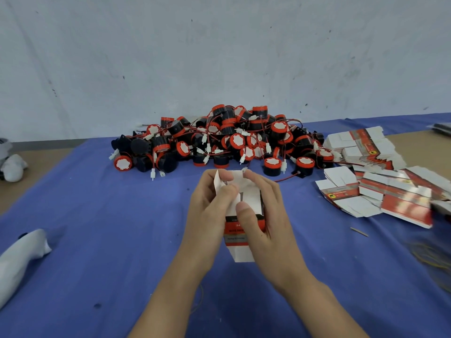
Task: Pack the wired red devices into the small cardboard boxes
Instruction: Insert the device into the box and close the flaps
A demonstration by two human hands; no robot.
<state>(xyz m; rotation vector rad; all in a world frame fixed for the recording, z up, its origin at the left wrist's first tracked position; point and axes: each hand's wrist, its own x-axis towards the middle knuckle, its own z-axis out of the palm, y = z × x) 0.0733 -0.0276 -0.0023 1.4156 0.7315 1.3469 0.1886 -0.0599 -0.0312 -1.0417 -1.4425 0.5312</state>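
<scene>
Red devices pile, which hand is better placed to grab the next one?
Probably the right hand: the nearest loose device lies just beyond its fingertips. Both hands grip the small box, so the left hand would hold it alone.

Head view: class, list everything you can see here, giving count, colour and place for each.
devices: many, red and black with white plugs, piled at the cloth's far middle
flat boxes: many, white and red, heaped on the right
box: one, white and red, centre, in both hands
cloth: one, blue, over the table
bundle: one, white, near left edge
stick: one, tan, right of the hands
wall: grey, behind
left hand: grips the box
right hand: grips the box
</scene>
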